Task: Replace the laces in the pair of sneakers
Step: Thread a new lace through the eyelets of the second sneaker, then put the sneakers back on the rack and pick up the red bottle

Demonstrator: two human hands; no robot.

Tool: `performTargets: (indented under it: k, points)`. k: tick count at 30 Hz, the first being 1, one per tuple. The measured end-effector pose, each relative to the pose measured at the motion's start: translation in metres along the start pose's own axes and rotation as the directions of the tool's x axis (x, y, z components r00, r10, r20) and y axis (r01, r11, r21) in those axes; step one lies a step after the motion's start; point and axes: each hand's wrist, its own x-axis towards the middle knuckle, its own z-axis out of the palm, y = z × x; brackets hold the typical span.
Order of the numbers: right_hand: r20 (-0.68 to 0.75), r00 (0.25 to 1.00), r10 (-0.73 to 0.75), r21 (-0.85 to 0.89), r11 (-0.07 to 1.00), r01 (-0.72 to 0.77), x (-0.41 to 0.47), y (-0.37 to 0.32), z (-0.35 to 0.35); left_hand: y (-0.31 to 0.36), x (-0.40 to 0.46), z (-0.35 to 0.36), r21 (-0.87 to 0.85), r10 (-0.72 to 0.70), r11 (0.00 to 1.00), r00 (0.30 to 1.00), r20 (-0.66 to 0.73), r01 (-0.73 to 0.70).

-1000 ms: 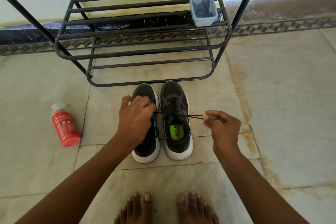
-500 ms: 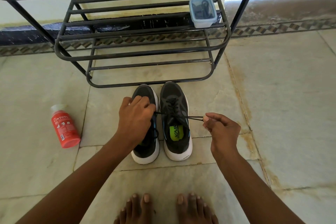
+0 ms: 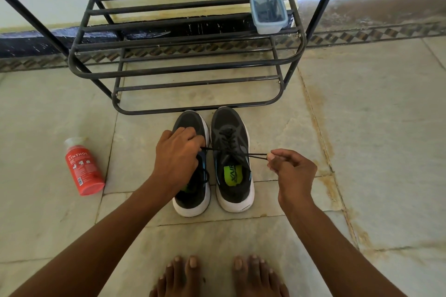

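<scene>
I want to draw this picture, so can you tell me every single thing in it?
sneakers: 2, dark grey with white soles, side by side on the floor before the rack
lace: 1, black, stretched across the right-side sneaker between both hands
shoe rack: 1, black metal, against the wall
box: 1, clear bluish with dark contents, on the rack's right end
bottle: 1, red, lying on the floor at left
feet: 2, bare, bottom edge
left hand: 1, over the left-side sneaker, holding the lace
right hand: 1, pinching the lace end
</scene>
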Motion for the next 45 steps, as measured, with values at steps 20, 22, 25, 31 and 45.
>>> performTargets:
  k: [20, 22, 25, 31, 45]
  points:
    - [0.939, 0.265, -0.219, -0.295, -0.117, 0.948, -0.043, 0.004, 0.003, -0.031, -0.114, 0.003, -0.061, 0.323, 0.946, 0.941, 0.099, -0.318]
    - [0.944, 0.232, -0.235, -0.274, -0.167, 0.947, -0.043, 0.004, 0.008, -0.031, -0.108, 0.009, -0.002, 0.372, 0.928, 0.926, 0.067, -0.372]
    - [0.942, 0.184, -0.28, -0.238, -0.172, 0.956, -0.046, -0.001, 0.014, -0.028, -0.099, 0.01, -0.016, 0.416, 0.909, 0.909, 0.009, -0.416]
    - [0.96, 0.129, -0.25, -0.171, -0.153, 0.973, -0.072, -0.046, 0.006, -0.02, -0.112, -0.027, -0.173, 0.388, 0.903, 0.92, -0.059, -0.392]
    - [0.952, 0.069, -0.298, -0.063, 0.029, 0.998, -0.155, -0.227, -0.01, -0.006, -0.113, -0.22, -0.11, 0.494, 0.848, 0.849, -0.187, -0.518]
